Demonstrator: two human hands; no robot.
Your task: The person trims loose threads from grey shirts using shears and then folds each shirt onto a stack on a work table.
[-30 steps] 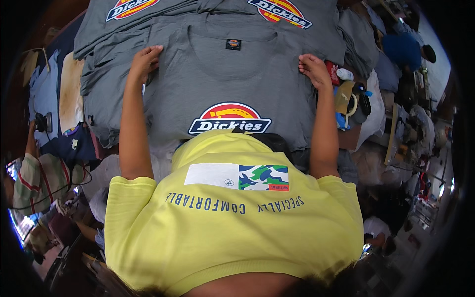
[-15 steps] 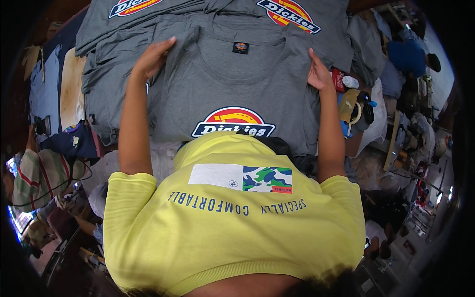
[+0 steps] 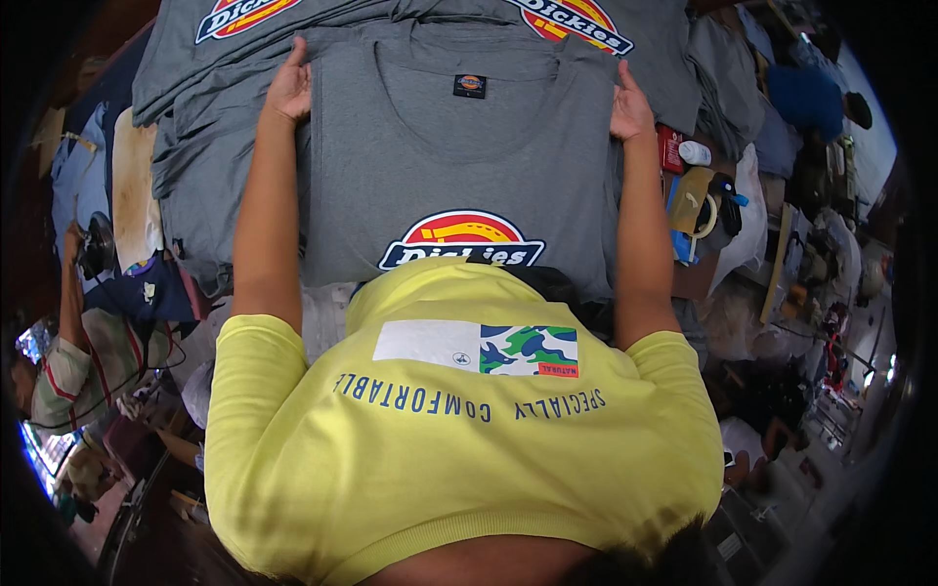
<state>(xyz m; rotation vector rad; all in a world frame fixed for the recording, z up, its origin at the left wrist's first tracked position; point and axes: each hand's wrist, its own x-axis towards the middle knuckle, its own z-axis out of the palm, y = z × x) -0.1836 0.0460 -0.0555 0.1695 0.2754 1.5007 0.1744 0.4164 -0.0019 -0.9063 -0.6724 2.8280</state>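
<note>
One gray shirt (image 3: pixel 459 171) lies flat just beyond the yellow top (image 3: pixel 459 439), with its neck end far away; a black tag (image 3: pixel 469 86) sits inside its neck, and a bright badge (image 3: pixel 464 230) is near its close end; the left hand (image 3: pixel 290 90) is at its left side; the right hand (image 3: pixel 631 109) is at its right side; I cannot tell if either grip is closed on the cloth; more gray shirts (image 3: pixel 215 73) lie past it and to its left; a white bottle (image 3: pixel 695 152) is to its right.

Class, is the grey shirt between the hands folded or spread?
Folded, at least along its sides: the grey shirt has straight side edges, with no sleeves spread outward. Its lower end is hidden.
</note>
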